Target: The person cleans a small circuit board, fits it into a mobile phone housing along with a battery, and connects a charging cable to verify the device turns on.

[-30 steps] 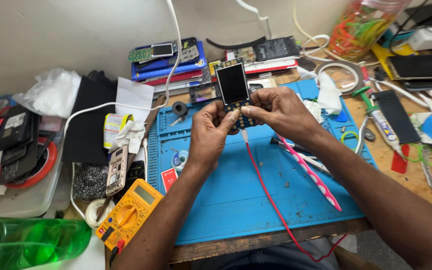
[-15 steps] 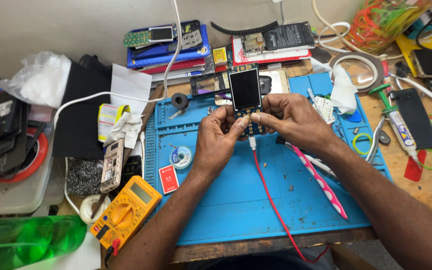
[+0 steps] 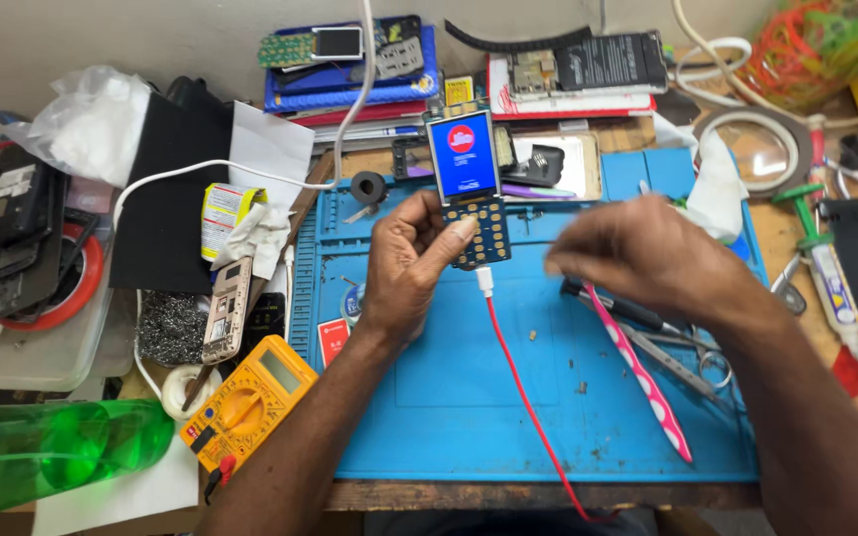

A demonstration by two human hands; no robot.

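My left hand holds a bare phone circuit board upright above the blue work mat. The board's small screen is lit blue with a red mark, and its keypad contacts show below. A red cable with a white plug hangs from the board's lower end. My right hand is off the board, blurred, just to its right, fingers loosely curled with nothing visibly in them. Under it lie a pink-handled tool and tweezers.
A yellow multimeter and a green plastic bottle sit at the front left. Phone parts, a battery and boards crowd the back edge. A tape roll, glue tube and scissors lie at the right.
The screen, dark before, now glows blue. My right hand has let go of the board and moved right; the left hand alone holds it.
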